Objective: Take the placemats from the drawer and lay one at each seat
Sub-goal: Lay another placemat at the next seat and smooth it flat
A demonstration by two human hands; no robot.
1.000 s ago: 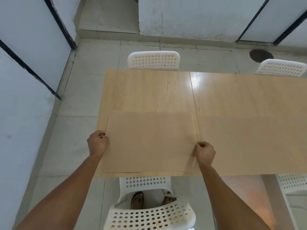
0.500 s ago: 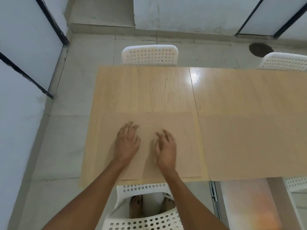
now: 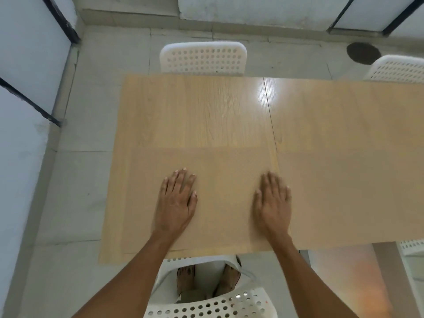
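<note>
A tan placemat [image 3: 220,171] lies flat on the near left part of the light wooden table [image 3: 206,111], in front of the near white chair [image 3: 206,304]. My left hand [image 3: 176,200] presses flat on its left half, fingers straight. My right hand [image 3: 273,200] presses flat near its right edge, fingers straight. A second tan placemat [image 3: 355,193] lies right beside it on the near right part of the table. No drawer is in view.
A white perforated chair [image 3: 203,58] stands at the far side opposite me, and another [image 3: 397,68] at the far right. Part of a fourth chair [image 3: 411,246] shows at the near right. White wall panels stand on the left.
My hands let go of the placemat's side edges, came to its middle, and have now spread apart flat across it. The mat lies flat on the table.
</note>
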